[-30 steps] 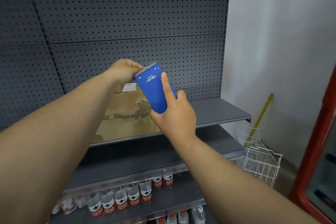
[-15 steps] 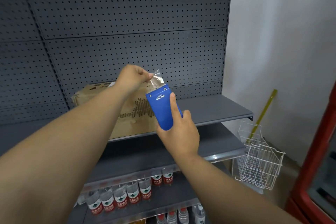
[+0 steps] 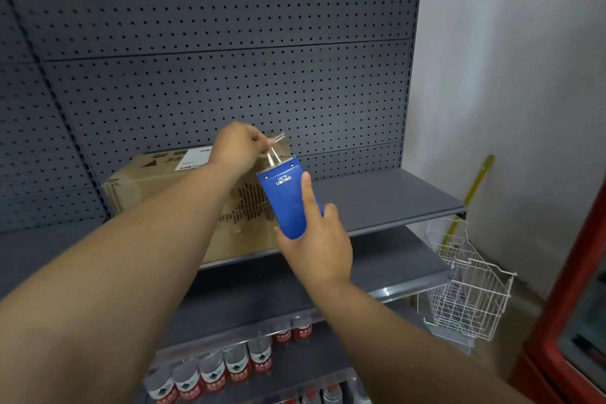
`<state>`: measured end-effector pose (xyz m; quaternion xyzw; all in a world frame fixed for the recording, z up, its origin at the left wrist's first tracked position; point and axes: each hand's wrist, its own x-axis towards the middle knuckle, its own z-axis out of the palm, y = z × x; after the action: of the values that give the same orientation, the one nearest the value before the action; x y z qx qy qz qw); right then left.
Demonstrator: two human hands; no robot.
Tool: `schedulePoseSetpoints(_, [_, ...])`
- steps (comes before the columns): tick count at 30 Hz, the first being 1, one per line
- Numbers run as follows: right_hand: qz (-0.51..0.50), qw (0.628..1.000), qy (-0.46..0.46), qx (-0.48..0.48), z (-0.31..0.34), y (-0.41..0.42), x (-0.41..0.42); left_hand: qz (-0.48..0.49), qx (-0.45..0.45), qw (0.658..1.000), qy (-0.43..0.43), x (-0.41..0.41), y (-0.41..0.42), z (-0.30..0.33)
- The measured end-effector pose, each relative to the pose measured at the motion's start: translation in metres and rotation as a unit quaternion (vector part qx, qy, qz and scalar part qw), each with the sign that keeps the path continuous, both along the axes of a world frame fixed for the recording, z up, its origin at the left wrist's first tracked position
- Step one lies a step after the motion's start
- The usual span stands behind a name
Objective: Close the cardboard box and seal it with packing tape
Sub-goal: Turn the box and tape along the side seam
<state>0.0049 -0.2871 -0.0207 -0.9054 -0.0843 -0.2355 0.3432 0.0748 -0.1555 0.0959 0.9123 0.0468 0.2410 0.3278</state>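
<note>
My right hand [image 3: 314,249] has its grip clamped around a blue tape dispenser [image 3: 288,200], forefinger laid straight up its face, the toothed cutter edge pointing to about 11 o'clock. My left hand [image 3: 237,149] sits just above the dispenser, at its 11 o'clock, thumb and fingertips pinched together on the loose end of the clear packing tape [image 3: 273,151], which runs up out of the cutter and stands slightly crumpled between the two hands. Behind both hands, at 9 o'clock from the dispenser, the cardboard box [image 3: 157,187] rests on the grey upper shelf [image 3: 377,200], its top flaps lying flat with a white shipping label [image 3: 193,159] on top; whether the seam is taped I cannot tell. The box backs against the dark pegboard [image 3: 229,43]. Down at 6 o'clock a lower shelf holds a row of water bottles [image 3: 236,364] with red labels, and at 4 o'clock a white wire basket [image 3: 465,285] sits by the wall.
</note>
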Motion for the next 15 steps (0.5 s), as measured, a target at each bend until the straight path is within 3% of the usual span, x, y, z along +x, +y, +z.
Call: schedulePoseSetpoints(15, [0.001,0.999,0.035,0.014,-0.008,0.009,0.027,0.030,0.100,0.994,0.043,0.046,0.007,-0.014])
